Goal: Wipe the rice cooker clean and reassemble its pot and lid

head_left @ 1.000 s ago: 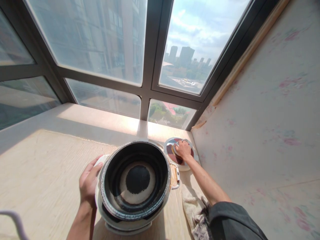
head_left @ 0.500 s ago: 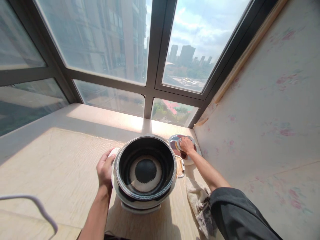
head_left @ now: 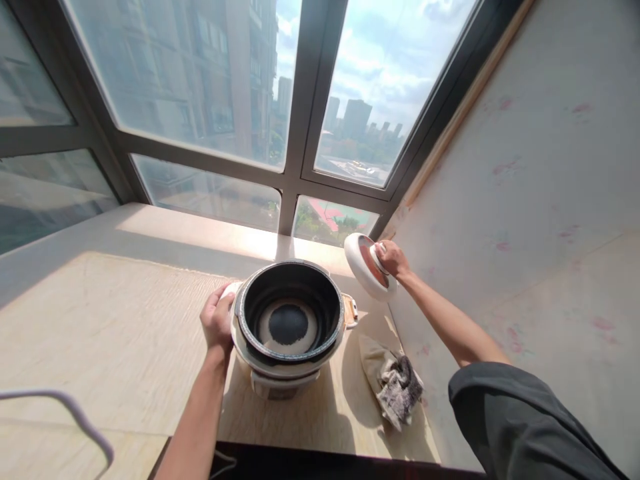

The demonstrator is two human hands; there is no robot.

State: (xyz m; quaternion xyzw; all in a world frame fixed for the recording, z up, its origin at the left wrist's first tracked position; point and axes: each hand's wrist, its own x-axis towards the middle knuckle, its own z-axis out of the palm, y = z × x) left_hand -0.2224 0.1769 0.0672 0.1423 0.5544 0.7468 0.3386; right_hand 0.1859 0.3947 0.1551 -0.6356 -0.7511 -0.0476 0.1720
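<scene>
A white rice cooker body stands open on the pale wooden sill, its dark inner cavity with a round heating plate showing. My left hand grips the cooker's left rim. My right hand holds the cooker's round lid by its knob, lifted off the surface and tilted on edge, to the right of and behind the cooker, close to the wall.
A crumpled grey-and-beige cloth lies on the sill right of the cooker. The papered wall closes off the right side. Large windows rise behind. A thin white wire loop sits at the lower left.
My right hand has raised the lid from where it lay flat on the sill and tipped it upright. My left hand stays on the cooker's rim. The camera has pulled back.
</scene>
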